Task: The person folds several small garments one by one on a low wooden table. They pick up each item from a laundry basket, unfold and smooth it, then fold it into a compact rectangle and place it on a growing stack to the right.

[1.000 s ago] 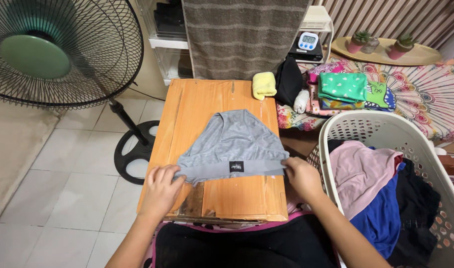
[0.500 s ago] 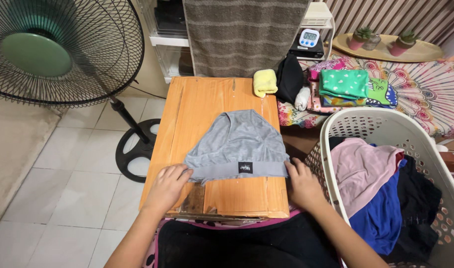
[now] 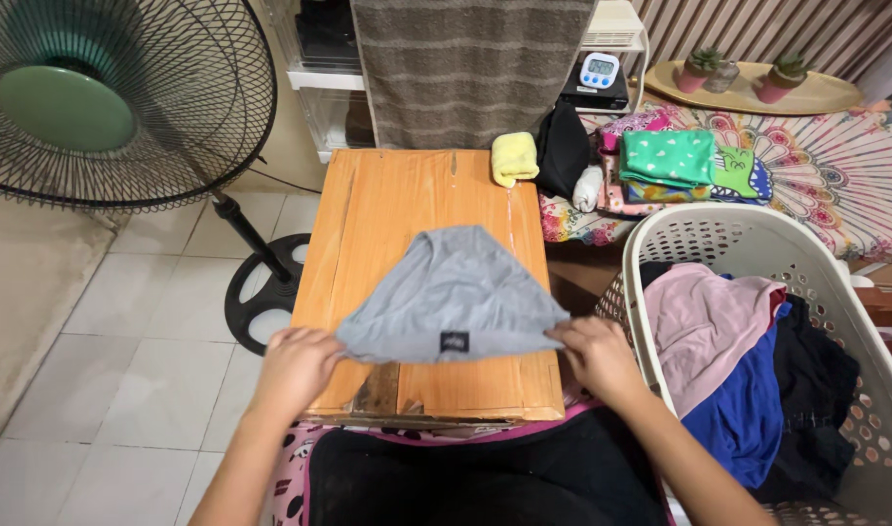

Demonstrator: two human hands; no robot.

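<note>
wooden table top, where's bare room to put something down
Bare wood lies on the orange wooden table between the grey cloth garment and the folded yellow cloth, mostly far-left. The near edge is crowded: left hand and right hand pinch the garment's corners.

Bare forearms, no sleeves; black garment over the lap.

I've got two hands on one grey garment (image 3: pixel 453 302), my left hand (image 3: pixel 295 368) and my right hand (image 3: pixel 597 358). One wooden table (image 3: pixel 397 195), one laundry basket (image 3: pixel 719 226), one fan (image 3: pixel 105 93), two potted plants (image 3: pixel 701 68), one yellow cloth (image 3: pixel 515 158), one timer (image 3: pixel 598 71).
</note>
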